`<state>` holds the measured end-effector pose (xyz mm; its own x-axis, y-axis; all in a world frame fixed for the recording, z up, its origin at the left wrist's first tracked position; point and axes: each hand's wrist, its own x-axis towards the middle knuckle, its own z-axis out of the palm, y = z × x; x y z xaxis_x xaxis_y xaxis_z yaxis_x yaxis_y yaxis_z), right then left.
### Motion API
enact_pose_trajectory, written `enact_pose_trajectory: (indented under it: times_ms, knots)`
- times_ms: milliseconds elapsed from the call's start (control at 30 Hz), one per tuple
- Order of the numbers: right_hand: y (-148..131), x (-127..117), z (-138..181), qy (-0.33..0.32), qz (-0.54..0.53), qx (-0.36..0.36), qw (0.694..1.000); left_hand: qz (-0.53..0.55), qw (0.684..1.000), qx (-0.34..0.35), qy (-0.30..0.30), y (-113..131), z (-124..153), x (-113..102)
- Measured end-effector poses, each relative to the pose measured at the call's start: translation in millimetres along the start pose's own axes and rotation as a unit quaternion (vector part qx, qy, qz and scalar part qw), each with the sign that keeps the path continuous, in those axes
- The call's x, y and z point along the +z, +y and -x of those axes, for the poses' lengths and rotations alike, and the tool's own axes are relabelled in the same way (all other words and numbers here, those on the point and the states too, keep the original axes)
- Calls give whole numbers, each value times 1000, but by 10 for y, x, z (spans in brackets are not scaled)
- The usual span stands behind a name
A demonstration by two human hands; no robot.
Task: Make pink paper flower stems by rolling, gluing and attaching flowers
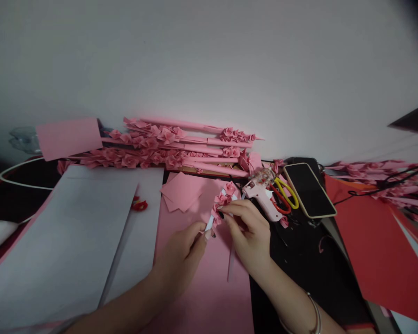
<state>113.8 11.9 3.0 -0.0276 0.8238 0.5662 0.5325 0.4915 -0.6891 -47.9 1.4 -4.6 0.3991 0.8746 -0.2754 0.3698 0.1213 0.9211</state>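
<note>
Slim silvery bangle round right forearm, dark nail on right grip

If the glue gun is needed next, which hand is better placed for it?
Likely the right hand: it is close to the glue gun, while the left hand is farther away, gripping the white stem.

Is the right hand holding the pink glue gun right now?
No, the right hand is pinching the pink paper flowers on the white strip, while the pink glue gun lies beyond it.
</note>
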Motion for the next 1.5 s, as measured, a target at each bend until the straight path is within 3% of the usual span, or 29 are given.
enact_pose_trajectory:
  times_ms: [500, 1500]
  knots:
    - [-2, 3, 31, -31, -25, -7, 999, -106, 992, 27, 67, -93, -32, -21]
    - [12, 21, 56, -42, -30, -16, 999, -169, 981, 55, 75, -135, -25, -23]
